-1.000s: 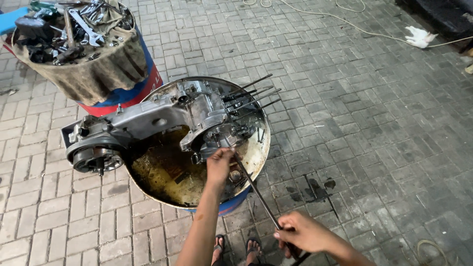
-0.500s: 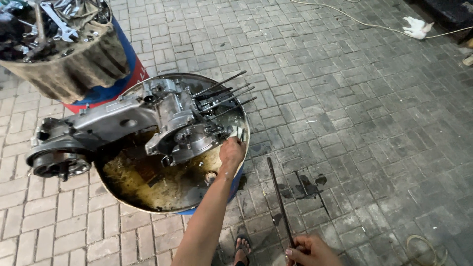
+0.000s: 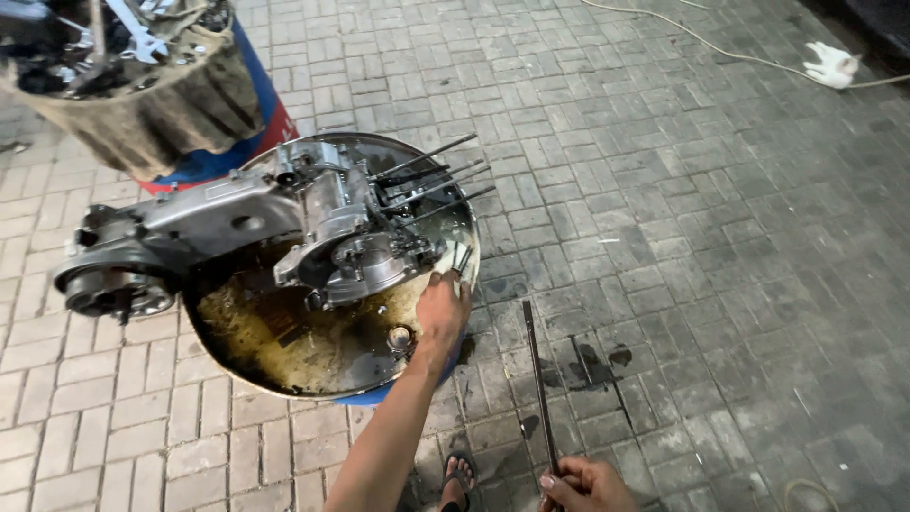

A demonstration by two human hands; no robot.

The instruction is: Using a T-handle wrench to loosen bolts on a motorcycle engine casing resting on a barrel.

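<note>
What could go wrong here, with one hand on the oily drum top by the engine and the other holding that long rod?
1. The left hand rests on the drum top, which is coated in oil; it could slip toward the engine and its protruding studs.
2. The engine overhangs the drum's rim on the left, so a push might tip it off.
3. The rod in the right hand hangs near a sandalled foot and might strike it.

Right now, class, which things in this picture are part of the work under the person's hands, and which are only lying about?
In hand:
- left hand on the small metal parts at the drum rim
- engine case lying across the drum
- right hand, its grip on the long rod

Lying about:
- bin of tools
- white rag
- cord
</note>
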